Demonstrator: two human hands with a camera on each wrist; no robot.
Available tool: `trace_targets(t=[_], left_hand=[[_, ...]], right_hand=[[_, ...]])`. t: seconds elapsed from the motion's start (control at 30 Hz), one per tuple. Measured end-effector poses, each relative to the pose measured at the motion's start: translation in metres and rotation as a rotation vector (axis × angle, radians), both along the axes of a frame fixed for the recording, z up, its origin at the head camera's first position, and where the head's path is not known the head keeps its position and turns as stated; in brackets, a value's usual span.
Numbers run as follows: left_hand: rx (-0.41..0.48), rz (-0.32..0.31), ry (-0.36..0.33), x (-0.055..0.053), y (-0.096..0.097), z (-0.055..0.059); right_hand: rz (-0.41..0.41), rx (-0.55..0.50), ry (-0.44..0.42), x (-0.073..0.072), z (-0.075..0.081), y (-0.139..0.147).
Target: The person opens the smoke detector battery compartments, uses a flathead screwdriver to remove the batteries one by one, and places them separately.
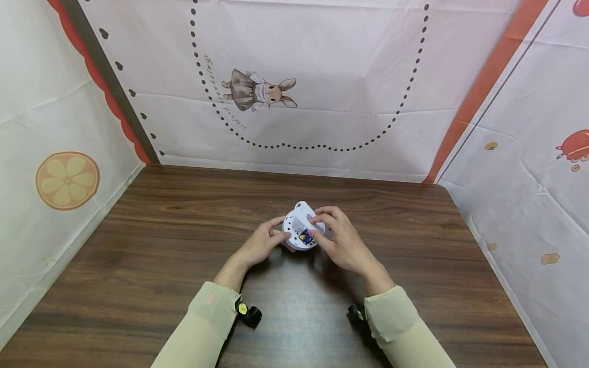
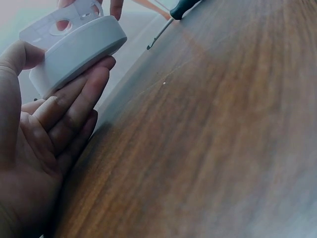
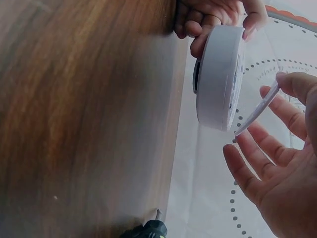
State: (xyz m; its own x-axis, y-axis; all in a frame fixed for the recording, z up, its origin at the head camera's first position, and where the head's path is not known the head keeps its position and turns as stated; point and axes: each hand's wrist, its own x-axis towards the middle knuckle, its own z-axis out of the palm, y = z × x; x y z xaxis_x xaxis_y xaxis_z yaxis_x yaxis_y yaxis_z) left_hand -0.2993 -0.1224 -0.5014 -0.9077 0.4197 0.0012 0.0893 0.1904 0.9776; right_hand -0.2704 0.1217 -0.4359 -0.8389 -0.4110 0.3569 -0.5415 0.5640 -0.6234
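Observation:
Above the brown table, a round white plastic device [image 1: 295, 225] is raised in both hands. It has a thick smooth side wall, small dark slots on its face and a blue and yellow patch. My left hand [image 1: 258, 246] grips it at the rim, thumb on the edge and fingers beneath. With thumb and fingers, my right hand [image 1: 346, 246] pinches a thin white plate [image 3: 258, 110], which stands tilted up from the device's face. A round hole shows in the plate in the left wrist view. Part of the face is hidden behind the right fingers.
A tool with a dark green handle [image 2: 183, 9] and a thin metal shaft lies on the table in the left wrist view. Wood-grain table [image 1: 184, 220] surrounds the hands. White printed sheets [image 1: 345, 92] stand along its back and both sides.

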Motion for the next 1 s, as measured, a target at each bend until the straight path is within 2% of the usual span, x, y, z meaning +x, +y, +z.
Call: trace_targets(t=[0.23, 0.4, 0.73, 0.87, 1.0], left_hand=[[0.03, -0.002, 0.004, 0.0, 0.0, 0.0], [0.05, 0.004, 0.002, -0.001, 0.0, -0.001], [0.208, 0.011, -0.038, -0.002, -0.002, -0.001], [0.237, 0.028, -0.039, -0.002, -0.002, 0.0], [0.256, 0.038, -0.046, -0.002, -0.002, 0.001]], right_hand=[[-0.033, -0.017, -0.041, -0.001, 0.002, 0.004], [-0.057, -0.044, -0.04, -0.004, 0.001, 0.008], [-0.252, -0.055, -0.119, -0.012, -0.001, 0.015], [-0.328, -0.007, -0.152, -0.014, -0.002, 0.017], [-0.352, 0.063, -0.155, -0.014, -0.003, 0.018]])
